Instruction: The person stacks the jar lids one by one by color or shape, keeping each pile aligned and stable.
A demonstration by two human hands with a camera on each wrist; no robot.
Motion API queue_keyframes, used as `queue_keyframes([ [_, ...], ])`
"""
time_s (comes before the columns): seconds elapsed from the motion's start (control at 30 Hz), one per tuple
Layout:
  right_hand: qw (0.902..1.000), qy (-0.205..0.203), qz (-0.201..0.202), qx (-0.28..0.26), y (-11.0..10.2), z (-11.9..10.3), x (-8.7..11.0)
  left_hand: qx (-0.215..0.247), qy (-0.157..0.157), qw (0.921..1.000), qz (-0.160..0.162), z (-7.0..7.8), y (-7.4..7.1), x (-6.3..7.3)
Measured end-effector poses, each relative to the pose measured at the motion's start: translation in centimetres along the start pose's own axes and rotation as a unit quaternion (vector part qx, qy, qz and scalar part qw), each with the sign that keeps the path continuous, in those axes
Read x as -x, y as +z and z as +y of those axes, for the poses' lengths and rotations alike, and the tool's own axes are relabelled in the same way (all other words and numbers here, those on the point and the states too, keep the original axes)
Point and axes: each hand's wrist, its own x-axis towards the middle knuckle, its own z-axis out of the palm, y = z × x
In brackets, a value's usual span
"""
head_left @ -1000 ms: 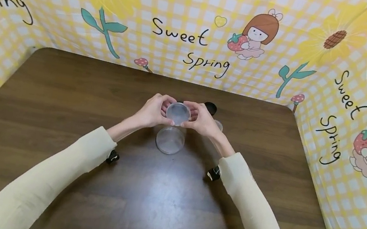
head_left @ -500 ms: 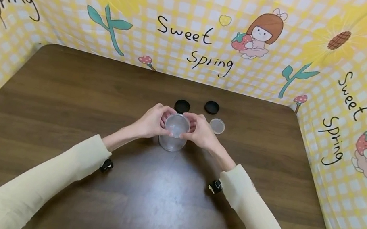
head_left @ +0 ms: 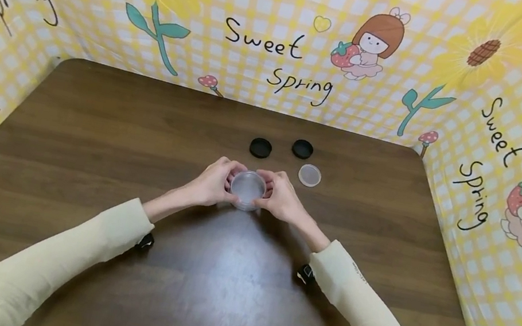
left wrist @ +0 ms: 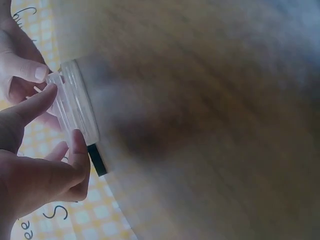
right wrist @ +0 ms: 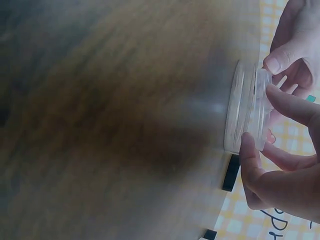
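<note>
The clear container (head_left: 247, 190) is standing at the middle of the counter (head_left: 86, 144), and both hands are working on it. The left hand (head_left: 212, 182) is pinching it from the left, the right hand (head_left: 279, 196) from the right, fingertips curled round the top part. The wrist views are showing what looks like two clear pieces (left wrist: 75, 107), a narrower one seated in or on a wider one that is resting on the wood (right wrist: 245, 112); whether the upper piece is a lid or a second cup, I cannot tell.

As I judge it, the step in hand is seating the upper piece squarely into the lower one. The next move is calling for even downward pressure from both sides, keeping the rim level so the thin plastic is not tipping or sliding on the smooth wood, and then an easy release without lifting the stack.

Further out, a clear lid (head_left: 309, 175) is lying just far and right of the hands. Beyond it, two black caps are sitting apart from each other: one (head_left: 260, 148) straight behind the hands, the other (head_left: 302, 149) to its right. A yellow checked cloth (head_left: 260, 46) printed with cartoon figures is walling in the counter's far edge and sides.
</note>
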Motion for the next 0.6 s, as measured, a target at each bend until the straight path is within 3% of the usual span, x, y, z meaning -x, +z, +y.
queue_keyframes([
  [0.3, 0.9978, -0.021, -0.029, 0.056, -0.64, -0.20, -0.02, -0.022, -0.014, 0.9994, -0.021, 0.24, 0.01, -0.16],
  [0.6, 0.9921, -0.037, -0.013, 0.119, -0.15, -0.78, -0.33, -0.064, -0.017, 0.9976, -0.022, 0.44, -0.09, -0.12],
])
